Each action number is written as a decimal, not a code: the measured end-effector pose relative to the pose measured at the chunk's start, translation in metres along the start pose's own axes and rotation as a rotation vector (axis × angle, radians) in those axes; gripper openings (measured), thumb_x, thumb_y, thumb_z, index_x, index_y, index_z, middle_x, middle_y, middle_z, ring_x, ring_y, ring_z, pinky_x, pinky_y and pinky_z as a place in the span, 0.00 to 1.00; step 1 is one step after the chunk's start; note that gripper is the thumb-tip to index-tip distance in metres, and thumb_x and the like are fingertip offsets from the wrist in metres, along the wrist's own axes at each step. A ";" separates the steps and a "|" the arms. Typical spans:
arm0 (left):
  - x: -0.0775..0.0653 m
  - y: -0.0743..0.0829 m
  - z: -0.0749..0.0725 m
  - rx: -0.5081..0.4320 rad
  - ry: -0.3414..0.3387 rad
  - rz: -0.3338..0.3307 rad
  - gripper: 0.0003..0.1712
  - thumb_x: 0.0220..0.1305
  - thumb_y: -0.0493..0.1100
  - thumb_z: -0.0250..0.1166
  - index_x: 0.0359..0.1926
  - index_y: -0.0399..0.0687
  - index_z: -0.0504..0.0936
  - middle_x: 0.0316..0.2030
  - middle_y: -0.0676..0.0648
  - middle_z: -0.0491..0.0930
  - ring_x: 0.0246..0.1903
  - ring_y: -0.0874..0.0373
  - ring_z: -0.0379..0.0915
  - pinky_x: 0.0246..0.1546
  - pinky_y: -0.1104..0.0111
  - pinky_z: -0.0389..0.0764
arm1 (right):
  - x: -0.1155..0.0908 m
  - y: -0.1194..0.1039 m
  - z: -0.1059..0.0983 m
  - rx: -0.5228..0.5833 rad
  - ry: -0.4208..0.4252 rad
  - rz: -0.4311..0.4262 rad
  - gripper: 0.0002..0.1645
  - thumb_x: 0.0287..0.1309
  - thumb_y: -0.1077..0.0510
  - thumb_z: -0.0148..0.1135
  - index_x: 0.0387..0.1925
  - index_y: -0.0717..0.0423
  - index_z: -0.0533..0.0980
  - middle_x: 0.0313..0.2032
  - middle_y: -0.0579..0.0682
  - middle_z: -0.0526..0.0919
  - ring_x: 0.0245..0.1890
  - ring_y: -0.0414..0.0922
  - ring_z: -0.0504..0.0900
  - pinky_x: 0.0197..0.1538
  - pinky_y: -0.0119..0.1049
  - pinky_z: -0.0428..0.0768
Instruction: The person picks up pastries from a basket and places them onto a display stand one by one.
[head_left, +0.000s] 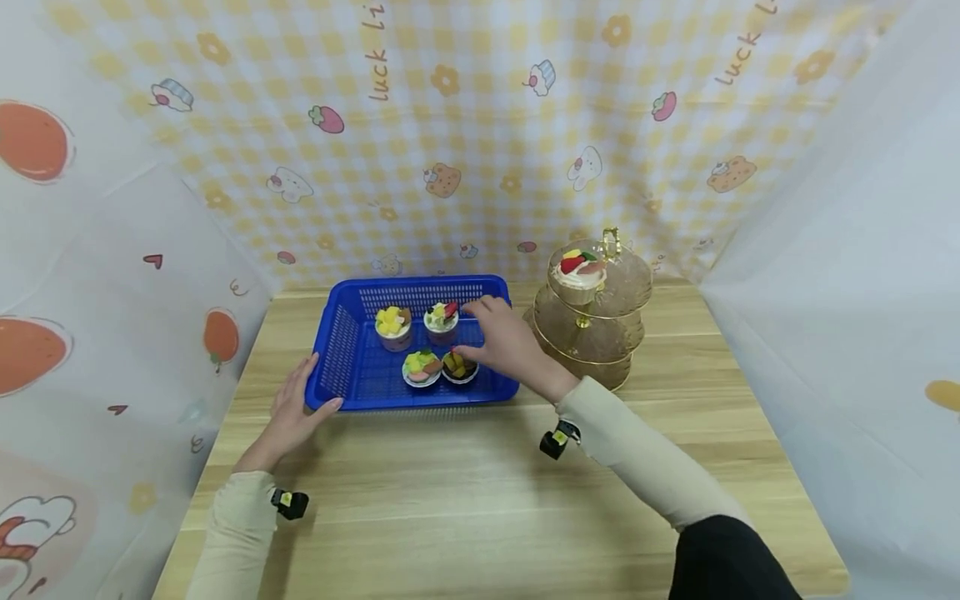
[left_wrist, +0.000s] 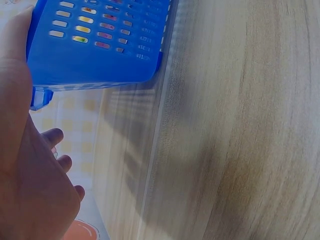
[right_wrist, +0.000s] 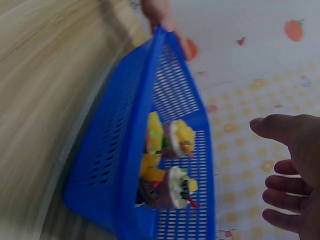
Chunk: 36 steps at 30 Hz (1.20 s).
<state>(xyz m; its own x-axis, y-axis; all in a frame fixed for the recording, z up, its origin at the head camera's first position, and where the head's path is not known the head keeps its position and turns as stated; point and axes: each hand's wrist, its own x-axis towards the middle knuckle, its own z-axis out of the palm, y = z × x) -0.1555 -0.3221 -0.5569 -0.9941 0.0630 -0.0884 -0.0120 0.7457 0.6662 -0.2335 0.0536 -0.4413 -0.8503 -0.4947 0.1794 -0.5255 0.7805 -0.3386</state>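
Observation:
A blue plastic basket (head_left: 360,403) holds several toy cupcakes: one with yellow topping (head_left: 392,325), a cream-topped one with red fruit (head_left: 441,321), one in a white cup (head_left: 422,367) and a dark one (head_left: 459,367). My left hand (head_left: 294,410) touches the basket's near left corner, thumb by the front rim, fingers extended along the outer side. Above the basket's right part hovers my right hand (head_left: 513,343), thumb and fingers spread apart. The right wrist view shows this right hand (right_wrist: 295,170) holding nothing, apart from the cupcakes.
To the basket's right stands a gold-rimmed, clear three-tier stand (head_left: 592,333). Another fruit-topped cupcake (head_left: 577,277) sits on its top tier. All rest on a wooden table (head_left: 450,508), before a yellow checked curtain (head_left: 480,125) with white sheets at the sides.

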 end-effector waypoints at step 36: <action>0.003 -0.004 0.001 -0.024 -0.005 0.004 0.56 0.66 0.58 0.63 0.79 0.64 0.32 0.79 0.37 0.35 0.75 0.27 0.28 0.67 0.27 0.34 | 0.099 -0.024 0.073 -0.569 -0.663 -0.492 0.46 0.47 0.36 0.75 0.66 0.48 0.72 0.65 0.44 0.75 0.63 0.46 0.72 0.66 0.41 0.74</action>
<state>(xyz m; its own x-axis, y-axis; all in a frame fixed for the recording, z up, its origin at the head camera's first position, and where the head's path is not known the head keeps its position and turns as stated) -0.1587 -0.3240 -0.5605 -0.9936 0.0695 -0.0893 -0.0105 0.7290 0.6844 -0.3031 -0.0420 -0.4833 -0.4390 -0.7895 -0.4290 -0.8970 0.4126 0.1586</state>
